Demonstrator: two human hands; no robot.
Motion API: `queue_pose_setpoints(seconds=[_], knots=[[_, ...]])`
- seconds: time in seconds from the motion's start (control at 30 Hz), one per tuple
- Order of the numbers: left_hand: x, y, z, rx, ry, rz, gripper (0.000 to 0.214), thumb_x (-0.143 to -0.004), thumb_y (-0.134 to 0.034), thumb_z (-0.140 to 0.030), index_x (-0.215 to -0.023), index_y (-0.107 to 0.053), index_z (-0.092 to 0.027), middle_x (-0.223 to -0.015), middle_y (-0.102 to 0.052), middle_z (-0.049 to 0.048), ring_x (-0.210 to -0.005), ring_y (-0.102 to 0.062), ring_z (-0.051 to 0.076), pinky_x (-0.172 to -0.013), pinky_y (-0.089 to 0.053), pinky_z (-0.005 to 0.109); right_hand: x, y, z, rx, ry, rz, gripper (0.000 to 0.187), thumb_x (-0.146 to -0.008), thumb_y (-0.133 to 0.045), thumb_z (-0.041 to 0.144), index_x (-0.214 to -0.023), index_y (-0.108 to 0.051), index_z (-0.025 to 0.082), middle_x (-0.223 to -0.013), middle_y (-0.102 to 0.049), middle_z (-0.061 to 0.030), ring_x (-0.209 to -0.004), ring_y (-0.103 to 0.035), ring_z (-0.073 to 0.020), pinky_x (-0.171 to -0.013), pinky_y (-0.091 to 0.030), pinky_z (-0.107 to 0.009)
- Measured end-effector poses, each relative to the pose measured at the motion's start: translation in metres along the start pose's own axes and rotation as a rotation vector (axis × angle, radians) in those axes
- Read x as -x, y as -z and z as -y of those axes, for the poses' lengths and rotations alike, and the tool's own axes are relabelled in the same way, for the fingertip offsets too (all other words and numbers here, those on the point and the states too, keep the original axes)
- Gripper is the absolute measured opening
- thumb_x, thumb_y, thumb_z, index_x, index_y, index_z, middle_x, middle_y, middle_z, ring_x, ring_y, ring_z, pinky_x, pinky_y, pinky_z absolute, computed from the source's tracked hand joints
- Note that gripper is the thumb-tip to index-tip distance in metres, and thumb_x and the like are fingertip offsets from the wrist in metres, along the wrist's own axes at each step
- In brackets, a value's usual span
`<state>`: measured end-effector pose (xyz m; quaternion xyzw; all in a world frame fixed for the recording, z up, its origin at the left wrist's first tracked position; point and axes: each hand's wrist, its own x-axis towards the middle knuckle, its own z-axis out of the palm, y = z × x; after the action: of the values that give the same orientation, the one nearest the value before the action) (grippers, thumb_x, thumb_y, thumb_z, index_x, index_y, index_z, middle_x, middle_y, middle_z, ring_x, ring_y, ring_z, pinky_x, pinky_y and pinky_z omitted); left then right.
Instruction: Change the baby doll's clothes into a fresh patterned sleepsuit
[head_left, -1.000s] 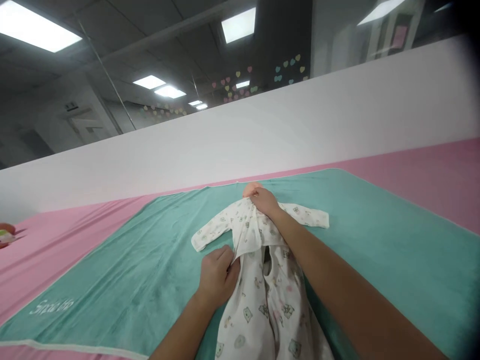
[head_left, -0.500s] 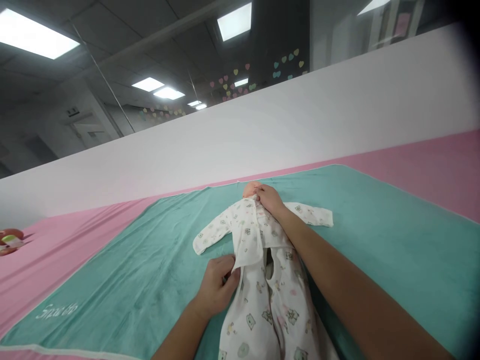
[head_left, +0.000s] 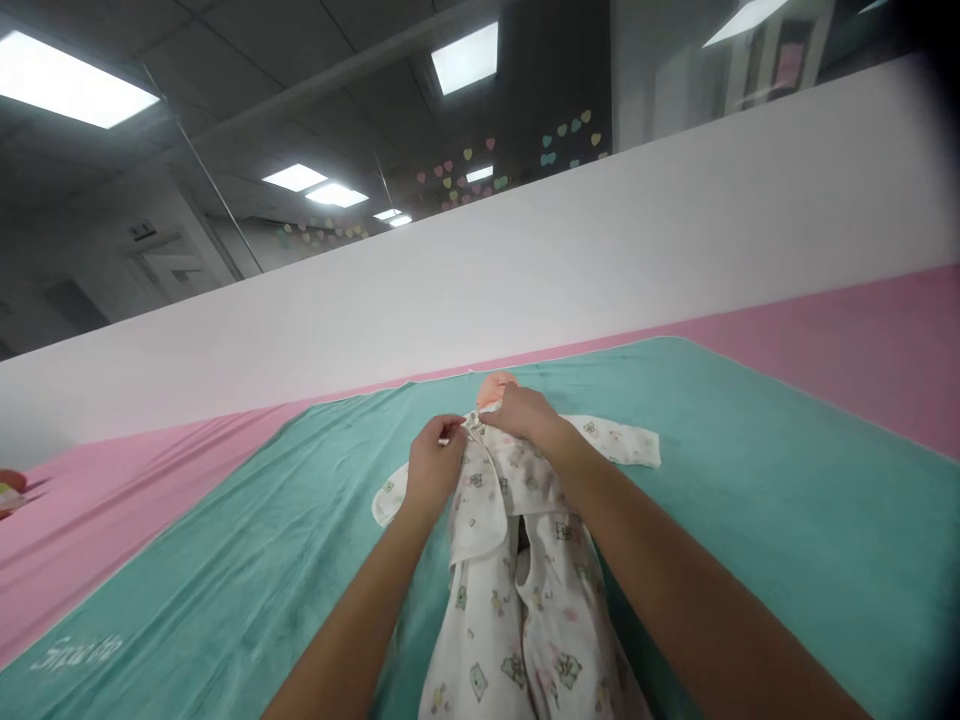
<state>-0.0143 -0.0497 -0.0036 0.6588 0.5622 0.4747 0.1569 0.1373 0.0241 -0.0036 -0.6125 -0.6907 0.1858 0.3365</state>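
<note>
A baby doll [head_left: 496, 388] lies on its back, its head at the far end. It wears a white printed baby shirt [head_left: 480, 505] with long sleeves spread to both sides, and matching white printed trousers [head_left: 487, 630] with an opening at the crotch. My left hand [head_left: 437, 455] pinches the shirt's edge near the collar, fingers closed. Just below the doll's head, my right hand [head_left: 521, 412] is closed on the shirt's neckline, covering part of the head and chest. The shirt's front flap hangs loosely over the top of the trousers.
Under the doll is a teal blanket [head_left: 750, 500] with white lettering at the lower left, spread over a pink sheet [head_left: 150, 480]. A white low wall [head_left: 525, 270] with glass above runs behind. A partly cut-off brown toy [head_left: 11, 485] lies at the far left edge.
My left hand has moved up from the shirt's lower hem to the collar. The right hand stays at the neckline, slightly shifted toward the left hand. The view has turned a little.
</note>
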Motion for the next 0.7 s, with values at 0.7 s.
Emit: queue_pose_setpoints(seconds=[0.7], knots=[[-0.043, -0.022, 0.015, -0.066, -0.039, 0.145, 0.016, -0.076, -0.052, -0.029, -0.078, -0.066, -0.020, -0.086, -0.065, 0.0015, -0.079, -0.057, 0.015, -0.073, -0.042, 0.026, -0.009, -0.002, -0.018, -0.726, -0.060, 0.081, 0.015, -0.070, -0.050, 0.030, -0.063, -0.053, 0.017, -0.054, -0.057, -0.0013, -0.044, -0.045, -0.0085, -0.041, -0.034, -0.020]])
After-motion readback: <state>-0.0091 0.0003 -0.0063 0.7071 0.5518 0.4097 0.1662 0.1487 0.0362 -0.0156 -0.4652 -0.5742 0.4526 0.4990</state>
